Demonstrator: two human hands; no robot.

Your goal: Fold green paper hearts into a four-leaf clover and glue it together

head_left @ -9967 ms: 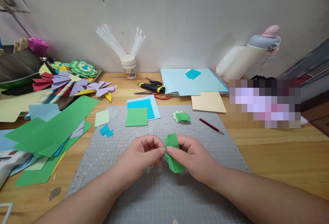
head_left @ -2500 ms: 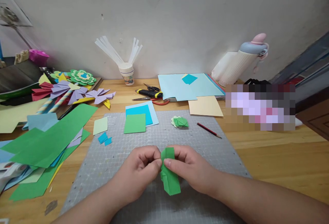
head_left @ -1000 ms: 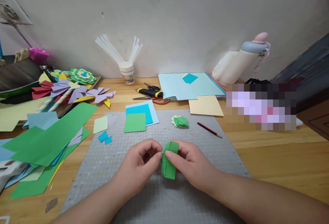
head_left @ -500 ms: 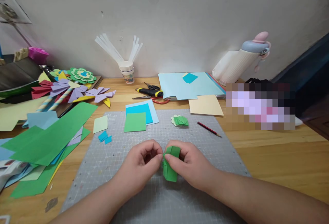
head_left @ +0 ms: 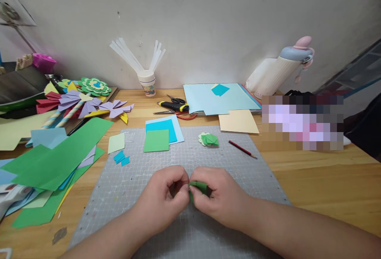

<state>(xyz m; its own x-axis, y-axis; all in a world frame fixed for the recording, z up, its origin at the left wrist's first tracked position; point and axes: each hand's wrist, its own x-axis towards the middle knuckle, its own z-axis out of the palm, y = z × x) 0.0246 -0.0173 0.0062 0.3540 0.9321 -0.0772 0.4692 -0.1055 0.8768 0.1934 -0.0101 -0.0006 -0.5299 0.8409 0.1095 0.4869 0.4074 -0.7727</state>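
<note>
A folded green paper [head_left: 199, 187] is pinched between my two hands above the grey cutting mat [head_left: 143, 227]. My right hand [head_left: 218, 193] grips it with thumb and fingers, and most of it is hidden there. The fingertips of my left hand [head_left: 171, 189] close on its left edge. Beyond my hands lie a pale scalloped paper piece with a folded green one [head_left: 210, 139] on top, a green square [head_left: 156, 141] over blue sheets [head_left: 177, 130], and a pencil [head_left: 242, 149].
Small blue pieces [head_left: 119, 157] and a pale green square [head_left: 116, 143] lie on the mat's left. Green sheets [head_left: 65, 156] and paper flowers [head_left: 95, 86] crowd the left. Behind are a cup of strips [head_left: 147, 82], a utility knife [head_left: 174, 106], scissors and a bottle [head_left: 278, 72].
The green paper has turned from showing its broad face to nearly edge-on, so less of it shows. Both hands have dropped slightly, with fingertips still together.
</note>
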